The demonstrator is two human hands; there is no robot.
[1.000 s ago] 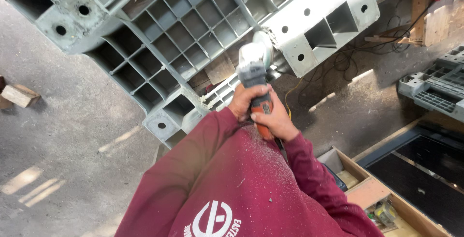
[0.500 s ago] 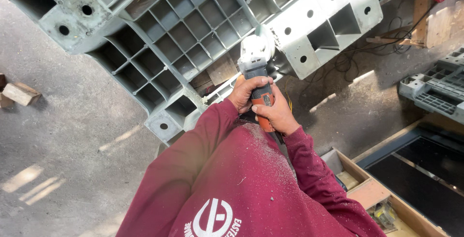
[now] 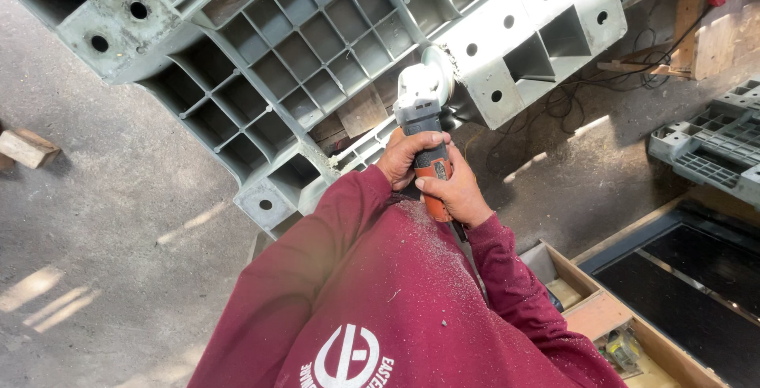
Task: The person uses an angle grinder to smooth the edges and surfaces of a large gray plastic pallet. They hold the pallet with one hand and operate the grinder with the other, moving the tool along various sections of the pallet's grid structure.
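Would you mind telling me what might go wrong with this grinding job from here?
Both bare hands, left hand and right hand, grip the angle grinder close behind its disc, so a kickback off the grey plastic pallet could hurt them. The black cables on the ground nearby might snag.

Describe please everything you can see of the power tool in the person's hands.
The angle grinder has a pale grey head, a dark middle and an orange rear grip, dusty all over. It points away from the person, its disc guard against the grey plastic pallet. The left hand and the right hand both grip its body.
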